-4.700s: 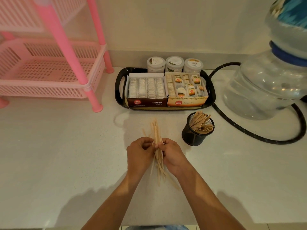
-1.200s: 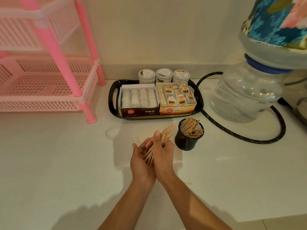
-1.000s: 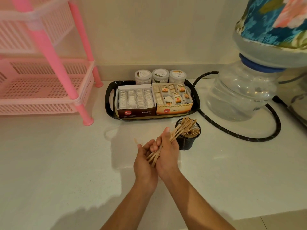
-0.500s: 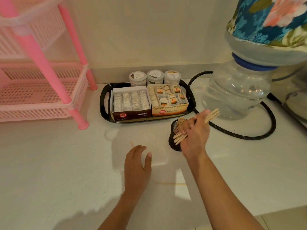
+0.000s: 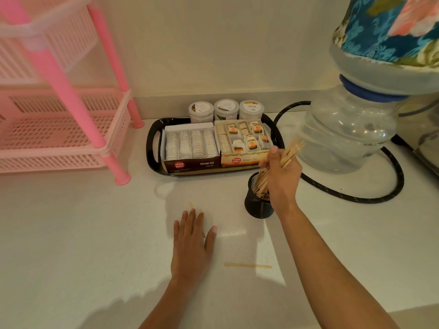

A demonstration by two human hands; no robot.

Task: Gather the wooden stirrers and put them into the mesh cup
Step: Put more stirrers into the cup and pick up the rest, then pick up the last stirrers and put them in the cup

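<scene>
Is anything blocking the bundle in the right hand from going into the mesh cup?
Nothing separate does. The right hand grips the bundle of stirrers directly above the mesh cup. Only the stirrers already in the cup fill part of its mouth, leaning to one side.

stirrers (image 5: 290,153) held above black mesh cup (image 5: 257,205)

A single head-worn camera looks forward and steeply down over a pale stone counter (image 5: 71,233), close enough that both forearms enter from the bottom edge. It faces the cream back wall (image 5: 213,43). The wide lens bends the pink plastic rack (image 5: 59,129) at left and the clear water bottle (image 5: 344,129) at right; the corners are perhaps slightly blurred.
</scene>
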